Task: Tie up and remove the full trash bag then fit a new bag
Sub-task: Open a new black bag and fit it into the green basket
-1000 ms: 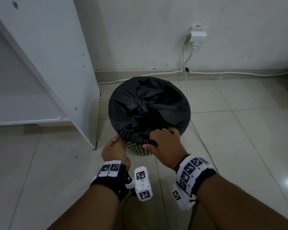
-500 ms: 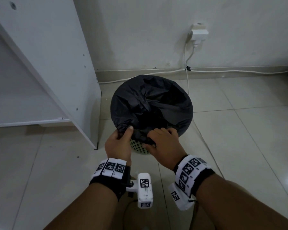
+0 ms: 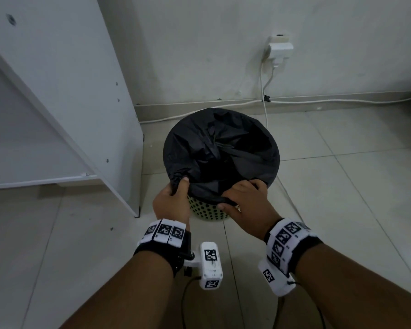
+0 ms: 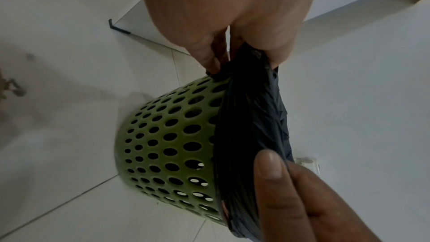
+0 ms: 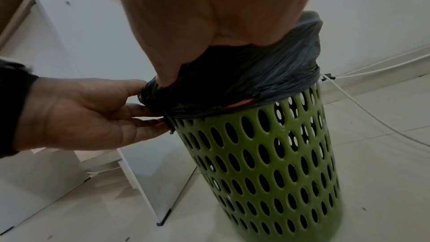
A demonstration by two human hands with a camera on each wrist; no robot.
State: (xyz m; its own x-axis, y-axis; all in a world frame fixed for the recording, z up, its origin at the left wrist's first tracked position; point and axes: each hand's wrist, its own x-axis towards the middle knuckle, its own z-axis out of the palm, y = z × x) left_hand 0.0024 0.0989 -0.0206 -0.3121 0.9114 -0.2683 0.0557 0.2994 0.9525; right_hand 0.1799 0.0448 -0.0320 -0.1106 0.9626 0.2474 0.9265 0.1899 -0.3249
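A black trash bag (image 3: 221, 148) lines a green perforated bin (image 3: 209, 211) standing on the tiled floor near the wall. The bag's edge is folded over the bin's rim (image 5: 232, 87). My left hand (image 3: 173, 198) pinches the bag's edge at the near left of the rim, thumb on top (image 4: 251, 52). My right hand (image 3: 244, 198) grips the bag's folded edge at the near right, fingers over the rim and thumb below (image 4: 270, 165). In the right wrist view the green bin (image 5: 267, 163) stands upright under the bag. The inside of the bag is dark.
A white cabinet panel (image 3: 64, 91) stands close to the left of the bin, its foot on the floor. A white cable (image 3: 265, 108) runs from a wall plug (image 3: 279, 49) down past the bin's right side. Open tiled floor (image 3: 342, 186) lies to the right.
My left hand rose from below the rim to pinch the bag's edge with the thumb on top. My right hand kept its grip and shifted slightly right along the rim.
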